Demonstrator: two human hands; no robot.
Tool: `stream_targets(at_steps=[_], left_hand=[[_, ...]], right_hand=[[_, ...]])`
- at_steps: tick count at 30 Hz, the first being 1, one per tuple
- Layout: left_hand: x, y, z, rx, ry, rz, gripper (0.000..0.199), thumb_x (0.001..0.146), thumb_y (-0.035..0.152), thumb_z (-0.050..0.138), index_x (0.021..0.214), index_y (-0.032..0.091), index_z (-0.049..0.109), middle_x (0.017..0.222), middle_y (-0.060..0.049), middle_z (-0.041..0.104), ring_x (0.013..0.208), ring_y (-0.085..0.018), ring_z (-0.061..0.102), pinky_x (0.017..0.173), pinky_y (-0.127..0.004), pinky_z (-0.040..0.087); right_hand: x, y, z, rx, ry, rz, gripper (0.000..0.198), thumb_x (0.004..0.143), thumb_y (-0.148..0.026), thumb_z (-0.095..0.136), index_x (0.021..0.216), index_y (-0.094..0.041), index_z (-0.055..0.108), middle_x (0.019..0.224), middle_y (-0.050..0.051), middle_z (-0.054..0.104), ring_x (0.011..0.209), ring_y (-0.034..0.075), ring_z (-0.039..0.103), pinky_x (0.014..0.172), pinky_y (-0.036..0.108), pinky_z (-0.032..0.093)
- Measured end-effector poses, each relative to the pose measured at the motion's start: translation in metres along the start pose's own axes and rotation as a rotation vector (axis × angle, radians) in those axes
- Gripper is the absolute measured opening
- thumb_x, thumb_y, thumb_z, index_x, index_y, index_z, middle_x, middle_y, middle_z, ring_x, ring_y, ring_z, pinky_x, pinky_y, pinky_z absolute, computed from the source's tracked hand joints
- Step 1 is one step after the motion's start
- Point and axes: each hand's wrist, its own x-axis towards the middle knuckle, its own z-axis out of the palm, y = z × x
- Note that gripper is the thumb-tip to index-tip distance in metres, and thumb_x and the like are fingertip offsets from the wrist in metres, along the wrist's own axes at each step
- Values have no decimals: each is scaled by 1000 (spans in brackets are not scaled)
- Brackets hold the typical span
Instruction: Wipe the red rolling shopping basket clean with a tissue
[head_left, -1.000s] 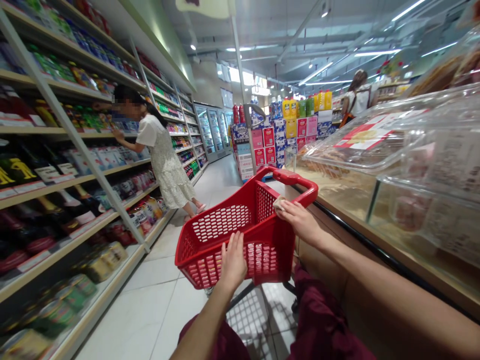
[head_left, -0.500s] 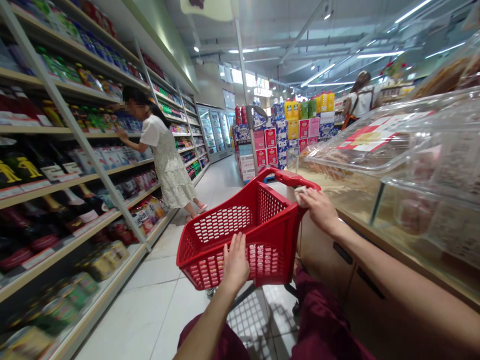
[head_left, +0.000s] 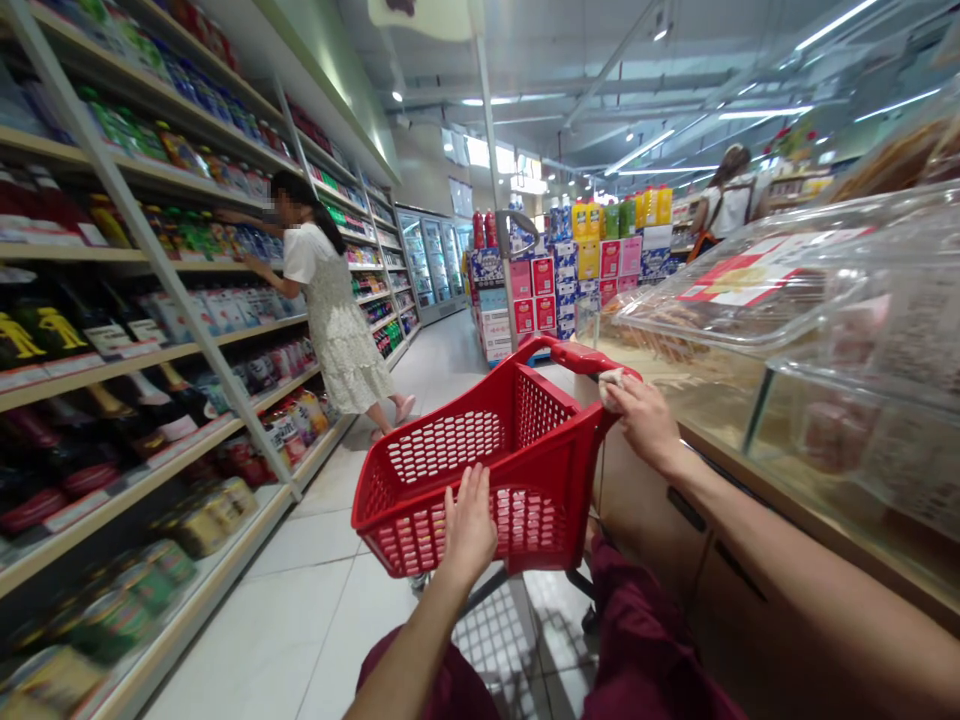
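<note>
Red plastic basket (head_left: 480, 470) fills the aisle; left of it a shopper (head_left: 330, 300) reaches into shelves (head_left: 150, 330), right of it a glass counter (head_left: 787, 330). Left hand (head_left: 469, 525) lies flat on its near wall; right hand (head_left: 641, 420) presses a cloth (head_left: 611, 380) to its handle.

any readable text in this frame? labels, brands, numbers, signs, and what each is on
Nothing reads clearly enough to quote.
Shelf price tags: too small and blurred.
Bottle and can labels on the left shelves: yellow figures show, no legible words.
Stacked red and blue cartons at the aisle end: print blurred.
Red and white label on the clear display lid: blurred.
Hanging sign overhead: cut off.
Red basket, held by the left hand and right hand: no text visible.
</note>
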Motion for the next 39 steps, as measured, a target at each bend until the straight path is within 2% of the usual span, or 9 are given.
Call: stream_targets(at_steps=[6, 12, 16, 18, 21, 25, 30, 34, 39], left_hand=[[0, -4, 0, 27, -19, 15, 72, 63, 1, 33, 132, 17, 22, 141, -4, 22, 130, -17, 14, 106, -44, 11], [-2, 1, 0, 24, 3, 11, 74, 61, 1, 35, 132, 15, 20, 141, -5, 20, 130, -18, 12, 106, -44, 12], [-1, 1, -5, 21, -25, 19, 73, 61, 3, 35, 132, 13, 21, 141, -6, 20, 130, -17, 13, 106, -43, 12], [-2, -11, -9, 44, -30, -59, 69, 64, 5, 34, 131, 11, 22, 140, -8, 22, 129, -18, 16, 105, -44, 14], [-9, -43, -15, 128, -26, -196, 63, 66, 7, 34, 128, 9, 28, 137, -12, 30, 127, -20, 23, 103, -48, 16], [-23, -81, -24, 196, 14, -230, 57, 66, 6, 33, 122, 12, 38, 129, -10, 43, 120, -20, 34, 103, -47, 16], [-29, -82, -27, 165, 38, -240, 54, 66, 6, 34, 119, 13, 41, 123, -9, 48, 114, -20, 40, 101, -46, 20], [-31, -75, -25, 146, 63, -217, 55, 65, 6, 36, 119, 13, 41, 123, -9, 48, 113, -20, 40, 101, -43, 22], [-34, -60, -15, 149, 52, -199, 61, 64, 8, 38, 125, 10, 34, 127, -11, 44, 117, -21, 36, 102, -43, 19]], right_hand=[[-12, -46, 8, 119, -105, -264, 38, 79, -5, 35, 108, -17, 58, 119, 9, 53, 113, 19, 45, 94, 36, 33], [-1, -23, 0, 29, -30, -3, 36, 76, -6, 38, 106, -10, 59, 116, 15, 54, 112, 24, 45, 92, 40, 34], [-11, -50, 7, 91, -111, -208, 39, 78, -5, 34, 106, -17, 58, 120, 8, 52, 113, 19, 44, 95, 36, 33], [-16, -52, 9, 92, -126, -244, 41, 77, -4, 34, 108, -18, 58, 120, 7, 52, 114, 19, 44, 96, 36, 32], [-18, -31, 8, 62, -68, -108, 41, 77, -4, 33, 109, -16, 57, 120, 10, 52, 114, 20, 44, 95, 39, 33], [-13, -7, 14, 67, -31, -17, 38, 80, -7, 33, 109, -14, 56, 122, 12, 50, 116, 22, 41, 94, 40, 33], [7, -12, 25, 109, -126, 26, 37, 80, -7, 33, 108, -11, 56, 121, 15, 49, 115, 25, 41, 93, 43, 33], [17, -43, 39, 181, -165, -7, 34, 82, -9, 33, 104, -12, 59, 118, 16, 52, 113, 25, 43, 92, 44, 32], [-4, -137, 63, 338, -257, -203, 30, 83, -10, 39, 101, -19, 60, 115, 7, 56, 111, 18, 45, 93, 33, 32]])
